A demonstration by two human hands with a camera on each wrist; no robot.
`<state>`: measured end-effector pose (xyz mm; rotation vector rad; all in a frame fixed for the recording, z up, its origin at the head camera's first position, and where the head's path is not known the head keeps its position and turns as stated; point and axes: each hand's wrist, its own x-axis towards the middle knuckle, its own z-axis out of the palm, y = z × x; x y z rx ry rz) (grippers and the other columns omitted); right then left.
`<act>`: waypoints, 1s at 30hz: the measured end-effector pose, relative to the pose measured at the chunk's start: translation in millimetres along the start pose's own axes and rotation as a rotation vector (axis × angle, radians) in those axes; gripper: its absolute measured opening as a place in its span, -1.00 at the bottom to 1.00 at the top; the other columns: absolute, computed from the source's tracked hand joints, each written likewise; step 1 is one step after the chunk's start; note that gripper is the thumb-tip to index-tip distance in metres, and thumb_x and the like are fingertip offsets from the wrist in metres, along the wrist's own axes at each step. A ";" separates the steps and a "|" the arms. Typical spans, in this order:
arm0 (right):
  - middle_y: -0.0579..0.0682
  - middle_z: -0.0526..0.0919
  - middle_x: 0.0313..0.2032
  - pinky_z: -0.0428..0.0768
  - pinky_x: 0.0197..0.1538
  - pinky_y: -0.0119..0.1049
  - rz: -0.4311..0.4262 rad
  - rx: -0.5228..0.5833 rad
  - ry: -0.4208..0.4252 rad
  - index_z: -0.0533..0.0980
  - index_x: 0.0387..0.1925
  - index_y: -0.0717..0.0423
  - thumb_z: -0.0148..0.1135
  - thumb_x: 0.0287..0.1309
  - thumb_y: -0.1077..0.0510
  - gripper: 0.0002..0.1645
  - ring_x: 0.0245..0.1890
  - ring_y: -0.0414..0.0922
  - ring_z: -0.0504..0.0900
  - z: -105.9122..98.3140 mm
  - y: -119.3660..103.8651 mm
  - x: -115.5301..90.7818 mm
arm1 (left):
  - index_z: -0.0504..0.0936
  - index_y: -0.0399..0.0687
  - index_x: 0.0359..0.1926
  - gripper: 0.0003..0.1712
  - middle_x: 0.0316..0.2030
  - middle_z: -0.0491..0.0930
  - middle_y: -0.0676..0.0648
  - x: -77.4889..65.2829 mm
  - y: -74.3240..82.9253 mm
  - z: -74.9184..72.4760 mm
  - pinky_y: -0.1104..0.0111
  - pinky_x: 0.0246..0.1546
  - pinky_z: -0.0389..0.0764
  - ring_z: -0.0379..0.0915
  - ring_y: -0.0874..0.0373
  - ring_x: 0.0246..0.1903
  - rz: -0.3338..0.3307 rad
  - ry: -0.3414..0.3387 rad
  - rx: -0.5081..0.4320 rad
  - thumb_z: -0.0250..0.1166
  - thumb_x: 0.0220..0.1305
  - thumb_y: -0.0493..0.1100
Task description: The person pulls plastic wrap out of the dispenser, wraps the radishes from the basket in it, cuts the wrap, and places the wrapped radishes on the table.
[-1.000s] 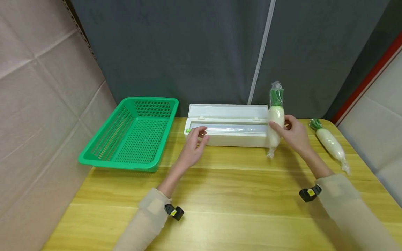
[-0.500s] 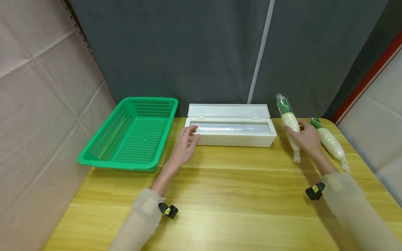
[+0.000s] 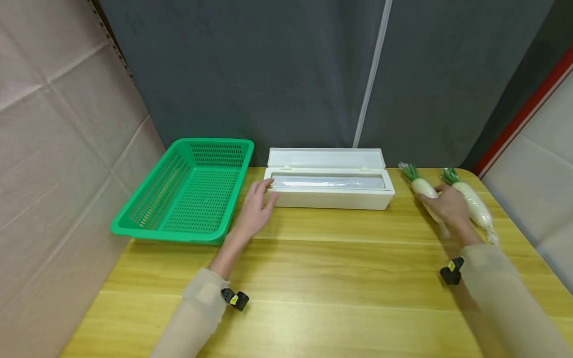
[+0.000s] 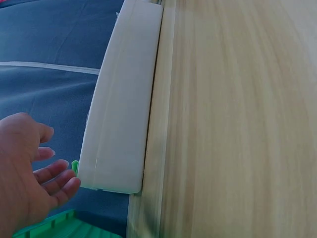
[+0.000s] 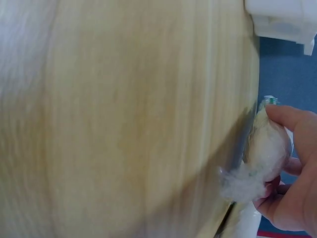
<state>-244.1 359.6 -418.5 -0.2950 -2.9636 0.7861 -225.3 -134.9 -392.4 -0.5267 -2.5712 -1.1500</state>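
Note:
My right hand [image 3: 451,208] grips a white radish [image 3: 423,187] with green leaf stubs, wrapped in clear film. It lies low at the tabletop; whether it touches the wood cannot be told. Twisted film [image 5: 242,183] sticks out from its near end in the right wrist view. Just right of it lies a second wrapped radish [image 3: 472,203]. At the left end of a white cling film box [image 3: 331,200], my left hand [image 3: 253,213] hovers with loosely bent fingers, holding nothing. The box's lid [image 3: 326,158] stands raised, with a film roll [image 3: 329,182] inside.
On the left of the wooden table [image 3: 331,278] stands a green perforated basket [image 3: 167,235]. A dark grey curtain [image 3: 268,74] hangs behind the table. Light panels [image 3: 62,174] flank both sides. A small green tab [image 4: 75,166] shows at the box end.
My right hand has carried the wrapped radish from the box's right end rightward and down, beside the other radish. My left hand has drawn back left and slightly down along the box's left end.

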 end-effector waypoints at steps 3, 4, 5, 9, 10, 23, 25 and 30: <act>0.56 0.48 0.00 0.49 -0.07 0.26 -0.001 -0.009 -0.002 0.33 0.17 0.57 0.13 0.31 -0.36 0.01 -0.05 0.44 0.50 0.6 5.6 -1.8 | 0.36 -0.26 0.40 -0.48 0.25 0.37 -0.26 -0.5 -1.6 -1.6 0.02 0.21 0.43 0.34 -0.13 0.19 -0.025 -0.008 0.028 0.10 0.56 -0.10; 0.57 0.48 0.00 0.49 -0.07 0.27 0.000 -0.009 0.000 0.33 0.16 0.58 0.14 0.31 -0.37 0.01 -0.05 0.46 0.50 0.7 6.8 -2.5 | 0.37 -0.26 0.40 -0.48 0.26 0.37 -0.27 -0.6 -1.9 -2.1 0.01 0.21 0.43 0.34 -0.14 0.19 -0.027 -0.007 0.037 0.10 0.56 -0.10; 0.57 0.48 0.00 0.49 -0.06 0.28 -0.001 -0.013 0.001 0.33 0.16 0.58 0.14 0.30 -0.37 0.02 -0.05 0.47 0.50 0.7 7.6 -3.0 | 0.37 -0.26 0.39 -0.48 0.26 0.37 -0.28 -0.6 -2.0 -2.7 0.00 0.22 0.42 0.34 -0.14 0.20 -0.027 -0.006 0.048 0.10 0.55 -0.10; 0.60 0.46 0.02 0.47 -0.01 0.30 -0.005 -0.022 0.000 0.31 0.19 0.61 0.13 0.30 -0.39 0.06 -0.03 0.49 0.48 0.9 8.5 -3.3 | 0.38 -0.26 0.38 -0.48 0.25 0.36 -0.30 -0.3 -1.3 -5.3 -0.03 0.25 0.39 0.30 -0.17 0.25 -0.037 0.001 0.088 0.11 0.55 -0.11; 0.61 0.45 0.03 0.46 0.01 0.31 -0.011 -0.027 -0.001 0.30 0.20 0.62 0.12 0.31 -0.40 0.08 -0.02 0.50 0.47 0.8 7.9 -3.4 | 0.39 -0.26 0.38 -0.49 0.25 0.36 -0.30 -0.1 -1.3 -5.8 -0.03 0.25 0.39 0.30 -0.18 0.26 -0.039 0.002 0.099 0.11 0.54 -0.11; 0.69 0.17 0.16 0.28 0.11 0.46 -0.064 -0.156 0.015 0.16 0.33 0.56 -0.13 0.38 -0.44 0.11 0.14 0.61 0.17 -0.3 -13.9 -8.7 | 0.30 -0.23 0.45 -0.40 0.30 0.30 -0.33 3.1 9.5 -18.0 -0.07 0.26 0.37 0.28 -0.23 0.26 -0.072 -0.043 0.264 0.12 0.53 -0.05; 0.68 0.17 0.18 0.26 0.12 0.47 -0.082 -0.185 0.009 0.15 0.36 0.52 -0.14 0.37 -0.46 0.12 0.15 0.61 0.17 -0.7 -18.3 -9.6 | 0.29 -0.24 0.45 -0.38 0.31 0.29 -0.36 3.6 11.3 -20.4 -0.10 0.25 0.37 0.27 -0.26 0.26 -0.064 -0.049 0.296 0.12 0.53 -0.04; 0.66 0.11 0.26 0.19 0.16 0.49 -0.124 -0.213 -0.006 0.11 0.44 0.39 -0.11 0.30 -0.55 0.17 0.19 0.61 0.12 -2.7 -27.1 -12.2 | 0.24 -0.23 0.48 -0.34 0.35 0.24 -0.41 3.3 13.2 -26.5 -0.17 0.27 0.33 0.22 -0.31 0.31 -0.052 -0.087 0.385 0.11 0.53 0.00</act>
